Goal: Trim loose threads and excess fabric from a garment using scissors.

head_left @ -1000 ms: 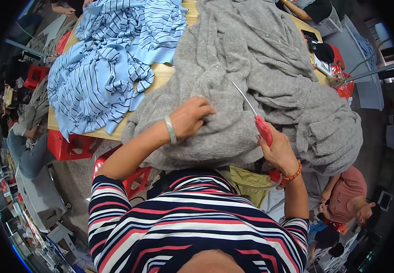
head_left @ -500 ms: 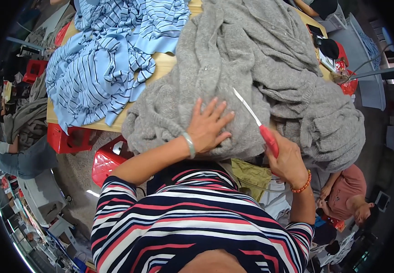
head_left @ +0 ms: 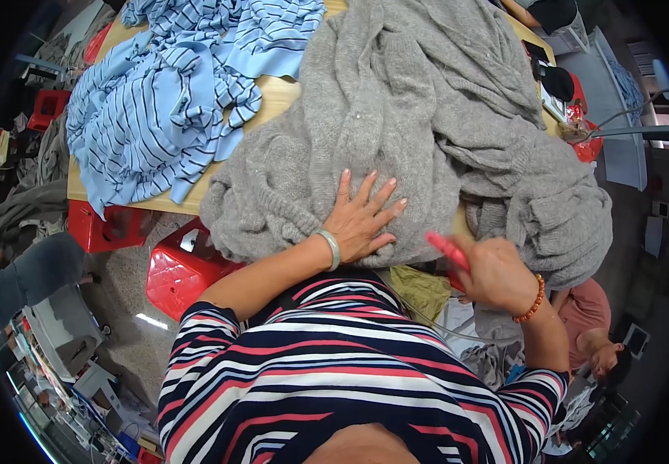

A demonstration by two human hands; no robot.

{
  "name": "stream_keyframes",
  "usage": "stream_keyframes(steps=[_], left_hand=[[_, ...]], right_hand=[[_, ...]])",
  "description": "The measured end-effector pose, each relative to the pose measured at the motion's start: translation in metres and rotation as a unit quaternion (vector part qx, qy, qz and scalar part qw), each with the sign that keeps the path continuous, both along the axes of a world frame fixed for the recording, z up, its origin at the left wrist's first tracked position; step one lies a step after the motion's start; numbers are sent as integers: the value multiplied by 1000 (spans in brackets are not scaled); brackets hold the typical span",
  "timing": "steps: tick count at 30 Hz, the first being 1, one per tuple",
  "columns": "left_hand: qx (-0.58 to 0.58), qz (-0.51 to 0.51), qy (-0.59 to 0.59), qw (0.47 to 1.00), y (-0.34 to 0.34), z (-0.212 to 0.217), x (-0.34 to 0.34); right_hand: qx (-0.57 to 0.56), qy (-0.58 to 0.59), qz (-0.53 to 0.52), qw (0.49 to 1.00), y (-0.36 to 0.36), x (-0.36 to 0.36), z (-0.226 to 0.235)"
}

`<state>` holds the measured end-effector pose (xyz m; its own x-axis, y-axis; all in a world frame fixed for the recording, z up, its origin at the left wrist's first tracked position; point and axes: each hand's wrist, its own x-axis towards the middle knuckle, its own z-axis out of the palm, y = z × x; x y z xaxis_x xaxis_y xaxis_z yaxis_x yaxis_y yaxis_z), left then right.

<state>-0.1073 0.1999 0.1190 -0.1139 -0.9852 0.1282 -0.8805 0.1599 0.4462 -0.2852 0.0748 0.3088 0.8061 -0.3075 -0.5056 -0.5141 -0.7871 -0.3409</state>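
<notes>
A heap of grey knitted fabric [head_left: 381, 116] covers the middle of the table and droops over its near edge. My left hand [head_left: 358, 228] lies flat on the heap with fingers spread, a pale bangle at its wrist. To the right, just beyond the near edge of the knit, my right hand [head_left: 501, 271] is closed around red-handled scissors [head_left: 448, 251]. Motion blurs the scissors, and their blade cannot be made out now. An orange bead bracelet sits on my right wrist.
Blue striped garments [head_left: 157, 116] are piled on the wooden table [head_left: 276, 97] at left. Red stools [head_left: 176, 271] stand below the near left edge. A black cap [head_left: 559, 83] lies at the far right. Another person [head_left: 586, 313] sits at lower right.
My right hand has drawn the scissors back toward me and slightly right; the blade that showed over the knit is no longer visible. My left hand stays flat in nearly the same place.
</notes>
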Motion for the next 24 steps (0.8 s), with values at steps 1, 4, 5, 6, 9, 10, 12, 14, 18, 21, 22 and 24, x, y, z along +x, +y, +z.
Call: stream_keyframes(steps=[1,4,5,6,9,10,12,14,18,21,22,24], left_hand=[[4,-1,0,1000,1,1,-2],[7,-6,11,1000,0,2,-4],[6,-8,22,1000,0,3,-4],[6,-9,20,1000,3,5,-4],[19,-21,100,995,9,14,10],[9,-24,233,972,9,16,21],[-64,17,273,960,1,37,46],[187,279,678,654,-22,70,65],[127,311,765,549,-80,39,119],[237,220,880,349,-105,-8,137],[225,234,866,379,-109,-10,129],[218,256,848,410,-111,-22,122]], right_hand=[[0,2,-1,1000,-2,3,-1],[16,6,22,1000,-1,6,-10],[16,5,21,1000,-2,7,-10],[12,17,-13,1000,-2,10,-9],[12,-9,-68,998,-9,7,-18],[16,-44,-91,995,-10,5,-22],[20,-55,-113,992,-7,0,-24],[29,-63,-135,988,-7,-3,-31],[32,-89,-142,985,-9,-1,-30],[31,-89,-144,985,-14,4,-29],[30,-91,-147,984,-15,5,-29],[22,-101,-150,983,-19,8,-31]])
